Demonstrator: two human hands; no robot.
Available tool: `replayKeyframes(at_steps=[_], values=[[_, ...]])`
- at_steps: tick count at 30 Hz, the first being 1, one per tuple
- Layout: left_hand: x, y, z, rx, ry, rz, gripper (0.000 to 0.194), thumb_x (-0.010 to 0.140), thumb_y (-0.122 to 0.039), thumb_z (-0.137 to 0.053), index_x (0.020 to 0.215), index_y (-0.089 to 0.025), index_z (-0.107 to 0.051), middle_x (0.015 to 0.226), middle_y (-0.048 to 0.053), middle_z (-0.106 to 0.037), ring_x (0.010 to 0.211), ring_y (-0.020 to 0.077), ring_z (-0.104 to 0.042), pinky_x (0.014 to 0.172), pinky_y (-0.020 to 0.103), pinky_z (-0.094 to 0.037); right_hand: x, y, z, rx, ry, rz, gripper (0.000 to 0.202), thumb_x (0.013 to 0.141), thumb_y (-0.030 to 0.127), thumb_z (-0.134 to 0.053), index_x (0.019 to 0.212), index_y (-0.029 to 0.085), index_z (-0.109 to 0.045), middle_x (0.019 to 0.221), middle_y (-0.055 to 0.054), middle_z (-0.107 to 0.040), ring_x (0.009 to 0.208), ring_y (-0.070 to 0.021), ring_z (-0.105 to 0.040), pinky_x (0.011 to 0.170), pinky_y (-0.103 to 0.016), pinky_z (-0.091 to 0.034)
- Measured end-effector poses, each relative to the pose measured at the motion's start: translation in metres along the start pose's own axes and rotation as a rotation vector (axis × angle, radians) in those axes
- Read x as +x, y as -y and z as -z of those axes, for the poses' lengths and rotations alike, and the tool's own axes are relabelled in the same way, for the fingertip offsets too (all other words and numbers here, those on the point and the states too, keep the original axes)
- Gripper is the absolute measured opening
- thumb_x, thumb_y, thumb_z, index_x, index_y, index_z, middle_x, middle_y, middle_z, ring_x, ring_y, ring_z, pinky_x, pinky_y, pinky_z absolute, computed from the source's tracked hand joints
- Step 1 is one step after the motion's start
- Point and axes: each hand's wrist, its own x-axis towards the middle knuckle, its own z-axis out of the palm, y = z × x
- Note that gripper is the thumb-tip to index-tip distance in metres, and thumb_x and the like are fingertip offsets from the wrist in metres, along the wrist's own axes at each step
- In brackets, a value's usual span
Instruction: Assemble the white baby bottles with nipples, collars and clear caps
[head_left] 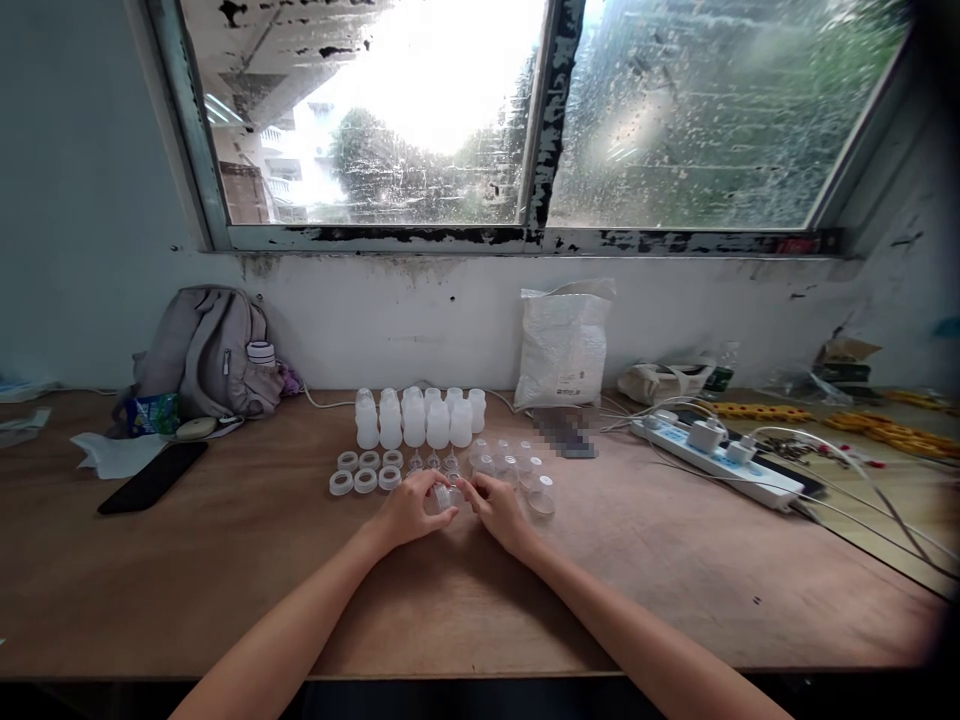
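Seemingly, some bottles (367, 425) have tops, while rings (341, 490), teats (433, 462) and caps (541, 502) lie loose, and the left hand (409, 508) and right hand (499, 510) both grasp a clear part (444, 497).

harsh daylight pours through the far window (442, 120), its left pane blown out white; the near tabletop (600, 600) sits dimmer, with soft shadows beneath the hands. wide-angle stretching and dark blurred edges mark the right.
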Motion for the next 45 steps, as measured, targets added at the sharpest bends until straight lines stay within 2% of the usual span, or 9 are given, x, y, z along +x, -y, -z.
replayKeyframes(at_steps=[6,9,14,18,24,31,35,41,45], values=[[0.003,0.013,0.009,0.096,-0.111,-0.1,0.029,0.073,-0.018,-0.05,0.102,-0.02,-0.048,0.098,0.006,-0.054,0.096,0.0193,-0.05,0.086,0.031,-0.04,0.029,-0.002,0.01,-0.197,-0.01,0.131,0.025,0.086,0.035,-0.037,0.074,0.018,-0.052,0.061,0.0,-0.055,0.053,-0.0123,-0.049,0.053,-0.022,-0.033],[0.006,0.021,0.013,0.1,-0.21,-0.099,0.032,0.073,-0.013,-0.048,0.104,-0.018,-0.046,0.102,0.008,-0.052,0.1,0.0191,-0.049,0.088,0.031,-0.039,0.062,0.004,0.014,-0.3,-0.018,0.107,0.019,0.085,0.029,-0.038,0.093,0.018,-0.052,0.072,-0.003,-0.06,0.062,-0.0151,-0.055,0.058,-0.023,-0.035],[0.008,0.03,0.017,0.128,-0.311,-0.06,0.024,0.074,-0.013,-0.047,0.097,-0.019,-0.048,0.099,0.007,-0.053,0.098,0.0195,-0.05,0.087,0.032,-0.04,0.116,0.017,0.003,-0.497,0.087,0.004,0.03,0.083,0.021,-0.04,0.112,0.018,-0.046,0.102,-0.011,-0.059,0.083,-0.0213,-0.057,0.061,-0.026,-0.034],[0.009,0.037,0.02,0.111,-0.427,0.053,0.019,0.075,-0.018,-0.049,0.093,-0.018,-0.047,0.09,0.005,-0.055,0.088,0.0189,-0.053,0.08,0.031,-0.042,0.134,0.016,-0.013,-0.543,0.145,-0.047,0.03,0.08,0.02,-0.044,0.109,0.015,-0.049,0.096,-0.015,-0.061,0.081,-0.024,-0.057,0.06,-0.028,-0.034],[0.012,0.043,0.024,0.062,-0.53,0.093,0.016,0.076,-0.023,-0.049,0.092,-0.02,-0.048,0.095,0.005,-0.055,0.093,0.0191,-0.052,0.082,0.031,-0.041,0.13,0.016,-0.016,-0.567,0.176,-0.079,0.019,0.081,0.017,-0.042,0.097,0.015,-0.053,0.09,-0.013,-0.062,0.076,-0.0215,-0.058,0.057,-0.026,-0.033],[0.014,0.037,0.027,-0.076,-0.648,0.156,0.018,0.076,-0.027,-0.051,0.092,-0.019,-0.053,0.095,0.005,-0.054,0.087,0.0183,-0.053,0.075,0.029,-0.043,0.118,0.035,0.021,-0.547,0.108,-0.018,0.019,0.084,0.024,-0.04,0.1,0.018,-0.05,0.091,-0.009,-0.062,0.079,-0.0188,-0.057,0.06,-0.024,-0.034],[0.015,0.031,0.027,-0.211,-0.666,0.218,0.022,0.076,-0.03,-0.052,0.095,-0.019,-0.052,0.095,0.005,-0.056,0.085,0.0179,-0.055,0.073,0.029,-0.044,0.098,0.048,0.035,-0.419,0.11,0.106,0.016,0.083,0.025,-0.043,0.096,0.019,-0.052,0.082,-0.004,-0.063,0.068,-0.0144,-0.056,0.06,-0.022,-0.035],[0.015,0.025,0.026,-0.417,-0.67,0.243,0.026,0.076,-0.032,-0.053,0.098,-0.019,-0.047,0.093,0.005,-0.058,0.087,0.0177,-0.057,0.075,0.029,-0.044,0.057,0.057,0.026,-0.297,0.28,0.196,0.013,0.082,0.021,-0.044,0.089,0.018,-0.055,0.075,-0.003,-0.061,0.061,-0.0123,-0.053,0.055,-0.02,-0.033],[0.013,0.018,0.026,-0.474,-0.645,0.224,0.02,0.08,-0.033,-0.048,0.096,-0.02,-0.048,0.09,0.003,-0.06,0.083,0.0162,-0.057,0.074,0.028,-0.044,0.046,0.059,0.021,-0.246,0.319,0.212,0.011,0.08,0.018,-0.045,0.085,0.018,-0.055,0.071,-0.003,-0.06,0.061,-0.0121,-0.052,0.055,-0.02,-0.034]])
